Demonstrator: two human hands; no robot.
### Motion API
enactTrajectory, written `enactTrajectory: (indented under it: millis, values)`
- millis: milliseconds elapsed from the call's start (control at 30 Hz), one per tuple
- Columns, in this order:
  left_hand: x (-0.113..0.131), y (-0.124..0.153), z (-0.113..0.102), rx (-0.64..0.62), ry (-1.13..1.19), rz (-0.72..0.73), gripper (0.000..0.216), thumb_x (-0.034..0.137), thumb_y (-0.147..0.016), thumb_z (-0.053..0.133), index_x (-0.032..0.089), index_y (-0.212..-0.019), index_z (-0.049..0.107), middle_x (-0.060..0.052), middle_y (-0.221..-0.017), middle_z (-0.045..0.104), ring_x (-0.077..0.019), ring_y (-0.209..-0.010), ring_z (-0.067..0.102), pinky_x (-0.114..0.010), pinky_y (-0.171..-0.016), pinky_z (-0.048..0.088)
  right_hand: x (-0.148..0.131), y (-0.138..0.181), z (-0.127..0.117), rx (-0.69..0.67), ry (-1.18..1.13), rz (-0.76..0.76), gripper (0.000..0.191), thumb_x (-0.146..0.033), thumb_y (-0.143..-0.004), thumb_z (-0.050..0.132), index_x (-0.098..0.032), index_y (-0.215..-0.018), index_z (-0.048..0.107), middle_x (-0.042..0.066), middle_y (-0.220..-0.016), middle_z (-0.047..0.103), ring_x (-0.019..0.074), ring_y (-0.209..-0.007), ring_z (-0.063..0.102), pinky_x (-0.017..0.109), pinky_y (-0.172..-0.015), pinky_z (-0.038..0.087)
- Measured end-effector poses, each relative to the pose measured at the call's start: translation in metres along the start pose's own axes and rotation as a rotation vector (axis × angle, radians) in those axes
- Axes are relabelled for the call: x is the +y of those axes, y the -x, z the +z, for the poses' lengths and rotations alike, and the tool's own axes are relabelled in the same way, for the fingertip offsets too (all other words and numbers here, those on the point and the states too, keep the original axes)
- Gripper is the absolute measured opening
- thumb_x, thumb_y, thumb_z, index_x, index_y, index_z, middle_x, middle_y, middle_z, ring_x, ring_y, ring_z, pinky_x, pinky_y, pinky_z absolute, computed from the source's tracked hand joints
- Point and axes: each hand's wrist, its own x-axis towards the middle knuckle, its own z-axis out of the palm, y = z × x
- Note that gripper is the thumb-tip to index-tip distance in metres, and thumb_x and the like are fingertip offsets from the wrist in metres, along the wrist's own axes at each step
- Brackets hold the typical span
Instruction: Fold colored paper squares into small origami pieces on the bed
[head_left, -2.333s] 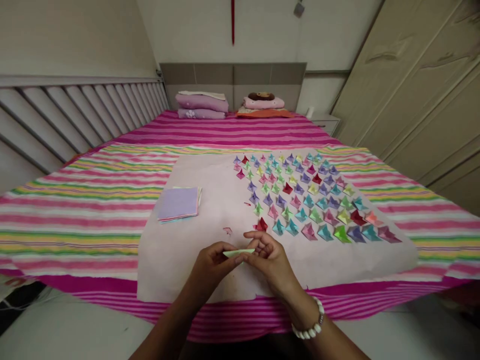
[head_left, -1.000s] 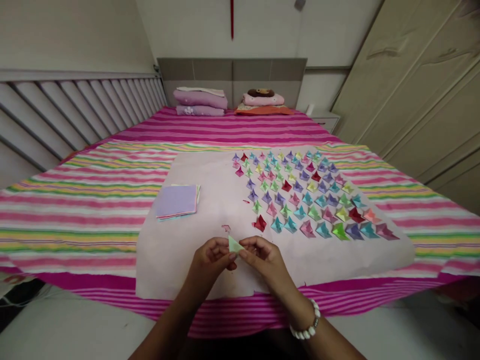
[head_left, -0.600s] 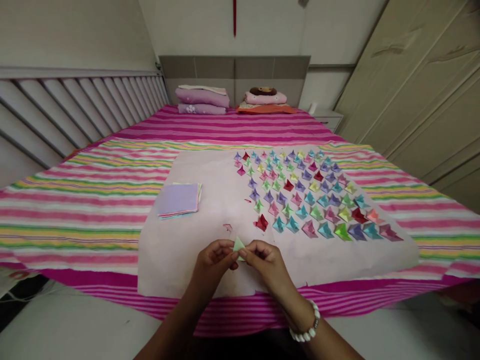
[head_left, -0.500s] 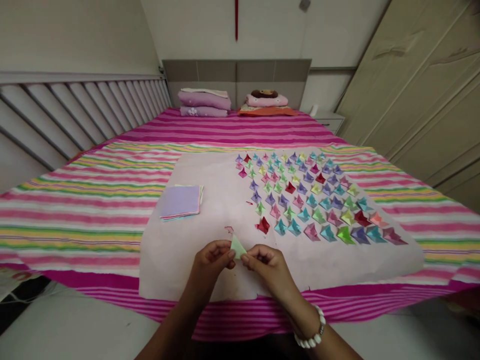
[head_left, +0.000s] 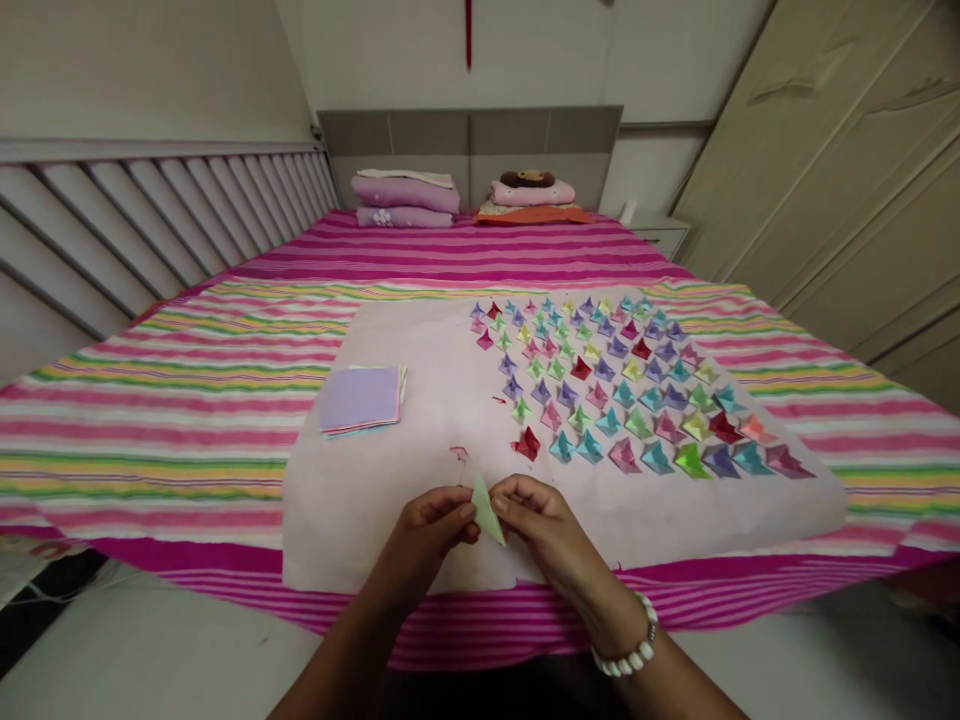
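Observation:
A small piece of folded light-green paper (head_left: 486, 512) is pinched between my two hands, above the near part of a large pale sheet (head_left: 427, 340). My left hand (head_left: 439, 525) grips its left side with thumb and fingers. On the other side, my right hand (head_left: 534, 515) has closed its thumb and fingers on the right edge. Beyond and to the right, many folded paper pieces (head_left: 622, 393) in several colours stand in rows. A stack of square coloured paper (head_left: 361, 396), purple on top, lies to the left.
The pale sheet rests on a striped bedspread (head_left: 187, 400). Folded bedding (head_left: 405, 195) and a second pile (head_left: 532, 200) sit by the headboard (head_left: 427, 135). A slatted rail (head_left: 172, 215) runs along the left; large tan panels (head_left: 840, 180) lean at right.
The light-green paper has turned in my fingers and now points more downward to the right. My right hand's fingers have shifted up along its edge.

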Motion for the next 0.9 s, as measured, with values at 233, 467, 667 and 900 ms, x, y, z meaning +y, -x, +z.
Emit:
enactTrajectory:
  millis: [233,467,667,900]
  values:
    - [-0.002,-0.001,0.0,0.021,0.015,0.024,0.026,0.032,-0.067,0.077,0.013,-0.085,0.074,-0.002,-0.065,0.064,-0.0103,-0.06,0.053,-0.025,-0.064,0.044,0.002,-0.001,-0.001,-0.012,-0.054,0.038,0.021,-0.037,-0.077,0.07,-0.016,-0.08,0.068,-0.001,-0.059,0.063,0.0113,-0.051,0.055,0.024,-0.051,0.044]
    - [-0.004,-0.002,0.002,0.121,-0.095,0.06,0.025,0.033,-0.066,0.077,0.015,-0.083,0.072,-0.002,-0.067,0.068,-0.0115,-0.063,0.059,-0.026,-0.066,0.049,0.004,-0.004,-0.001,0.011,0.171,-0.048,0.018,-0.03,-0.07,0.071,-0.017,-0.078,0.063,-0.003,-0.056,0.058,0.0094,-0.047,0.049,0.022,-0.046,0.039]
    - [-0.001,0.003,0.012,0.188,-0.379,0.211,0.033,0.033,-0.069,0.073,0.016,-0.096,0.069,-0.004,-0.076,0.072,-0.0201,-0.074,0.068,-0.031,-0.072,0.053,0.011,-0.004,0.007,0.246,0.609,-0.293,0.008,-0.018,-0.073,0.061,-0.019,-0.066,0.059,-0.005,-0.054,0.046,0.0101,-0.049,0.041,0.023,-0.047,0.032]
    - [0.0,0.007,0.016,0.301,-0.641,0.386,0.03,0.026,-0.072,0.068,0.019,-0.102,0.065,-0.008,-0.097,0.072,-0.0199,-0.075,0.07,-0.028,-0.062,0.054,0.01,-0.004,0.011,0.237,0.633,-0.336,0.01,-0.015,-0.074,0.057,-0.02,-0.074,0.066,-0.001,-0.063,0.053,0.0126,-0.054,0.046,0.025,-0.051,0.037]
